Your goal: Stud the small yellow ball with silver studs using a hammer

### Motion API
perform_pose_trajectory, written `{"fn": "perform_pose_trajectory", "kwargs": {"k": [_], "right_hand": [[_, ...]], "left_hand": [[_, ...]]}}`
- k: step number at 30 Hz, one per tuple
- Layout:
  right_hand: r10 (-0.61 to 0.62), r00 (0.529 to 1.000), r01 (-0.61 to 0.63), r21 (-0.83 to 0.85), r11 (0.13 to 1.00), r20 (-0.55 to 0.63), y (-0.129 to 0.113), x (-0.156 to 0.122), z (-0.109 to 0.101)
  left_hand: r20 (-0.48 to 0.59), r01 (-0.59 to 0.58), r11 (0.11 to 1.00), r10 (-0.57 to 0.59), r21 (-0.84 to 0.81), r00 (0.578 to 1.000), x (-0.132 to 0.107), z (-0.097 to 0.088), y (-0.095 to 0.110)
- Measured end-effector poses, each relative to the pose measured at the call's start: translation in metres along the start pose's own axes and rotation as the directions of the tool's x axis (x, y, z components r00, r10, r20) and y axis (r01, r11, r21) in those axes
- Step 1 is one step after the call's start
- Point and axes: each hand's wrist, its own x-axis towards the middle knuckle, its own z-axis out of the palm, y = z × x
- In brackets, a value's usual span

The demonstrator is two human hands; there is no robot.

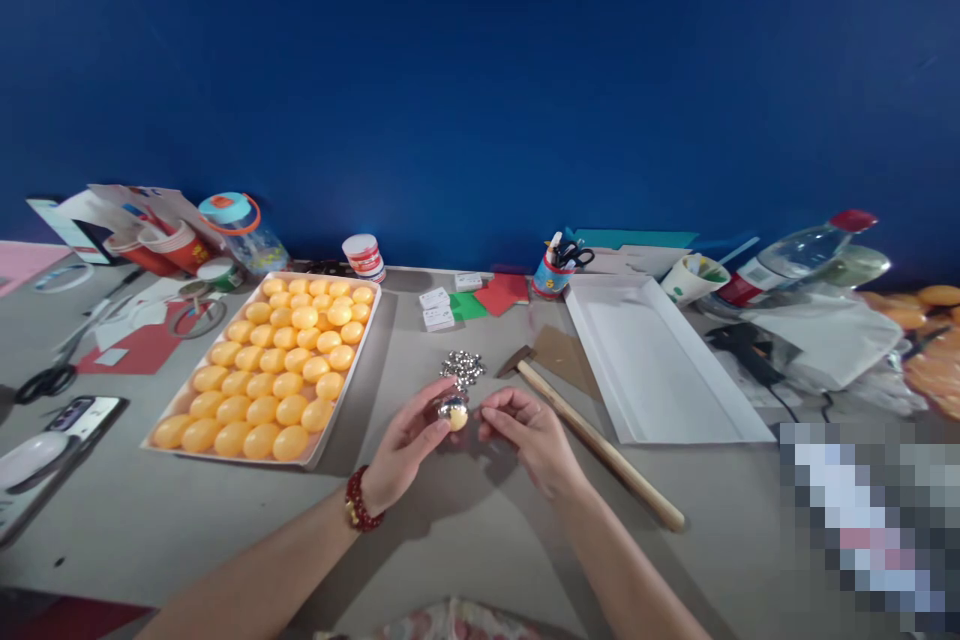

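My left hand [409,445], with a red bead bracelet on the wrist, pinches a small yellow ball [455,413] partly covered in shiny silver pieces. My right hand [529,430] is just to its right, fingers curled in a pinch close to the ball; what it holds is too small to make out. A pile of silver pins [463,366] lies just beyond the hands. To the left stands a white tray [346,398] filled with several yellow balls [277,370]. A wooden-handled hammer [592,440] lies to the right of my right hand.
An empty white tray [660,365] sits at the right. Scissors [45,380], a phone [71,420], red paper and cups crowd the left. A pen cup [555,270], paper pieces, a bottle [802,255] and bags line the back and right. Blue wall behind.
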Motion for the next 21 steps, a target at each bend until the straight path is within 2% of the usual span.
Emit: {"fn": "perform_pose_trajectory", "kwargs": {"k": [4,7,13,21], "right_hand": [[-0.071,0.993,0.075,-0.042,0.996,0.091,-0.004,-0.006,0.005],[-0.116,0.984,0.124,-0.054,0.991,0.133,-0.005,-0.01,0.008],[-0.054,0.992,0.056,-0.01,0.998,0.115,0.0,-0.012,0.013],[-0.037,0.994,0.038,-0.002,0.999,0.104,0.006,-0.01,0.013]], "left_hand": [[0.054,-0.052,0.997,0.049,0.055,0.997,0.0,0.003,0.007],[0.063,-0.039,0.997,0.035,0.06,0.997,-0.001,0.004,0.011],[0.067,0.019,0.998,-0.023,0.058,0.997,-0.003,0.004,0.009],[0.055,-0.006,0.99,-0.002,0.142,0.998,-0.002,0.004,0.008]]}}
